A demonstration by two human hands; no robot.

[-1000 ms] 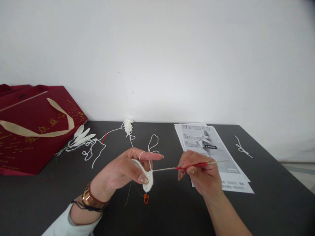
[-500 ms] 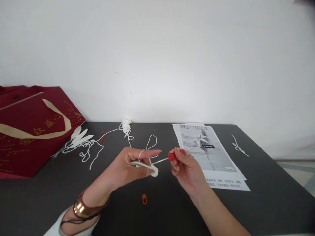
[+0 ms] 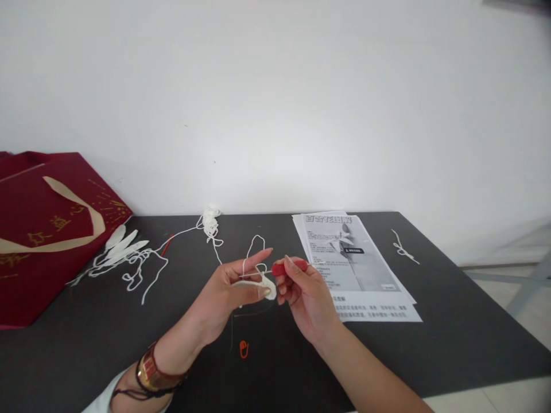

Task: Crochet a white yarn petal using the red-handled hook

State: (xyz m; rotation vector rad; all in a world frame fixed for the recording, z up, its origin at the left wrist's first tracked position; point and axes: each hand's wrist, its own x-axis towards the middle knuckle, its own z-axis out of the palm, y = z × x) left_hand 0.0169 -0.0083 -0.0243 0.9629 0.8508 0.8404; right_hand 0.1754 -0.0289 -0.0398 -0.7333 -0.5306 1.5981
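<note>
My left hand (image 3: 235, 285) pinches a small white crochet piece (image 3: 270, 287) between thumb and fingers. White yarn (image 3: 250, 248) loops up over its raised index finger. My right hand (image 3: 305, 292) grips the red handle of a crochet hook (image 3: 289, 268). The hook's thin metal shaft points left to the top edge of the piece, with yarn around it. A thin dark strand hangs below the piece. On the table beneath lies an orange stitch marker (image 3: 244, 349).
A dark red gift bag (image 3: 55, 212) stands at the left. Beside it lie white crocheted petals (image 3: 121, 246) and tangled yarn. A yarn bundle (image 3: 210, 221) rests by the wall. Printed sheets (image 3: 370, 304) lie right of centre, with a knotted yarn piece (image 3: 403, 250) beyond.
My right hand has moved left, closer to my left hand. The hook's shaft now reaches further left across the top of the crochet piece. The view has shifted slightly right.
</note>
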